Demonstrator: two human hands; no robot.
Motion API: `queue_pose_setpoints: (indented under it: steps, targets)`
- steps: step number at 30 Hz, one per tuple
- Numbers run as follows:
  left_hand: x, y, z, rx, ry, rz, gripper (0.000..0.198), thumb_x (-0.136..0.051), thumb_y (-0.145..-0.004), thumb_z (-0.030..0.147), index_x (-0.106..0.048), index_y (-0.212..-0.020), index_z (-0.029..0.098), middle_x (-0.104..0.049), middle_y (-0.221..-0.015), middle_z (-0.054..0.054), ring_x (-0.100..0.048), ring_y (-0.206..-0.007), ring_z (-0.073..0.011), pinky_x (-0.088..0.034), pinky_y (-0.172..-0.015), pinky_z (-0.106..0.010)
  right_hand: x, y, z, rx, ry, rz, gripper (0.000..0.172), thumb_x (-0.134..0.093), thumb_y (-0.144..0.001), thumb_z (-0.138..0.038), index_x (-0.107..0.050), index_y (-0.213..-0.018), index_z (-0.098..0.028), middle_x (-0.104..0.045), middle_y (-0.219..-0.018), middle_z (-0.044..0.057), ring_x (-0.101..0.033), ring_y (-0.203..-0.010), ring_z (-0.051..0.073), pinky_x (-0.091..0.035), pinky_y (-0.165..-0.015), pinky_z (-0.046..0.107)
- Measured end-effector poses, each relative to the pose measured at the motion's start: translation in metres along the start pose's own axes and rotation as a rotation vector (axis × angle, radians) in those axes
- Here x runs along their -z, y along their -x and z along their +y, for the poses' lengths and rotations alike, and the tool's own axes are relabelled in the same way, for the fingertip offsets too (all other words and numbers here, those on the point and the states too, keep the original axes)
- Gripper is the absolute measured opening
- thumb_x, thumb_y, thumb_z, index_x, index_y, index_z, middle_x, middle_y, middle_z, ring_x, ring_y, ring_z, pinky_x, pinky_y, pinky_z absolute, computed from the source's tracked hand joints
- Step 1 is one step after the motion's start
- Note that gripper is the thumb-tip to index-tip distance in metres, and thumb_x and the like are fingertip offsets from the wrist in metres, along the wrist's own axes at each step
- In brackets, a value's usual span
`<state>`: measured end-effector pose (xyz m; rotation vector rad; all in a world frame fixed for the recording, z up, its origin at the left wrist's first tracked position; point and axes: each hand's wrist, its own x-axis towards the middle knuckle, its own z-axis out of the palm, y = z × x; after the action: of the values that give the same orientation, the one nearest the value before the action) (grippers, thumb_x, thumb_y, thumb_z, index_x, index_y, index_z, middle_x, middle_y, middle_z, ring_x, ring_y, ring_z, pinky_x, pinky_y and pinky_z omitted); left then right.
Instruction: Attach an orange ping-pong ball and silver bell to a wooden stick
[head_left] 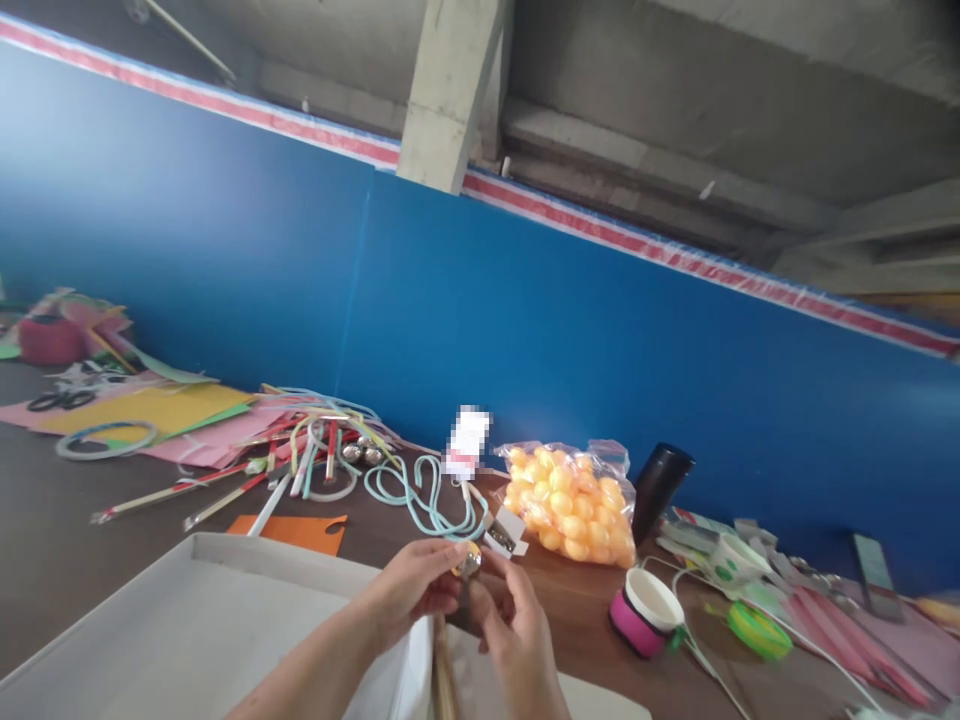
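My left hand and my right hand meet low in the head view, above the near edge of a brown table. Their fingers pinch together around a small orange and silver ball-like piece. A wooden stick runs down from between my hands. Both hands are closed on the piece; its exact shape is blurred.
A white shallow tray lies at the front left. A bag of orange balls, a black cup, pink and white tape rolls, turquoise cord, sticks, silver bells and coloured paper lie along a blue wall.
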<state>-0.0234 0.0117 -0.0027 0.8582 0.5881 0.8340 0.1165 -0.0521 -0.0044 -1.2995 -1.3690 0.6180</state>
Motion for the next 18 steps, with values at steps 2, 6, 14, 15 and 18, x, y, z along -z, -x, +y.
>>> queue_pose_setpoints:
  steps: [2,6,14,15,18]
  targets:
    - [0.002,-0.002,0.002,-0.041,0.110,0.081,0.031,-0.069,-0.067,0.035,-0.063,-0.086,0.012,-0.057,-0.068,-0.001,-0.054,-0.055,-0.0060,-0.047,-0.050,-0.016,0.001,-0.001,0.003,-0.022,0.089,-0.045,0.033,-0.053,-0.080,-0.042,-0.064,-0.099,-0.018,-0.068,-0.086,0.008,-0.062,-0.066,0.021,-0.047,-0.057,0.028]
    - [0.007,-0.007,0.004,-0.106,0.269,0.193,0.029,-0.070,-0.068,0.030,-0.061,-0.088,0.012,-0.059,-0.071,-0.003,-0.056,-0.057,-0.0070,-0.050,-0.055,-0.018,-0.001,0.004,0.007,-0.123,0.482,-0.290,0.012,-0.063,-0.068,-0.029,-0.065,-0.075,-0.019,-0.067,-0.067,0.003,-0.062,-0.064,0.021,-0.041,-0.057,0.026]
    - [0.011,-0.010,0.000,-0.130,0.298,0.223,0.026,-0.070,-0.069,0.028,-0.061,-0.087,0.011,-0.059,-0.068,-0.003,-0.057,-0.056,-0.0077,-0.051,-0.053,-0.018,-0.015,0.013,0.004,-0.194,0.777,-0.380,0.029,-0.062,-0.053,-0.019,-0.064,-0.082,-0.023,-0.069,-0.071,0.002,-0.063,-0.064,0.021,-0.035,-0.051,0.023]
    - [0.011,-0.010,0.000,-0.133,0.296,0.223,0.026,-0.070,-0.069,0.027,-0.061,-0.088,0.011,-0.059,-0.068,-0.003,-0.057,-0.056,-0.0079,-0.051,-0.053,-0.018,-0.017,0.014,0.005,-0.179,0.793,-0.376,0.032,-0.062,-0.052,-0.018,-0.064,-0.084,-0.022,-0.069,-0.076,0.004,-0.063,-0.064,0.022,-0.035,-0.052,0.024]
    - [0.013,-0.012,-0.003,-0.155,0.304,0.219,0.027,-0.069,-0.070,0.026,-0.061,-0.090,0.010,-0.059,-0.068,-0.004,-0.059,-0.058,-0.0087,-0.052,-0.054,-0.019,-0.019,0.015,0.008,-0.172,0.782,-0.331,0.033,-0.057,-0.053,-0.013,-0.062,-0.085,-0.019,-0.068,-0.077,0.008,-0.062,-0.063,0.024,-0.036,-0.054,0.026]
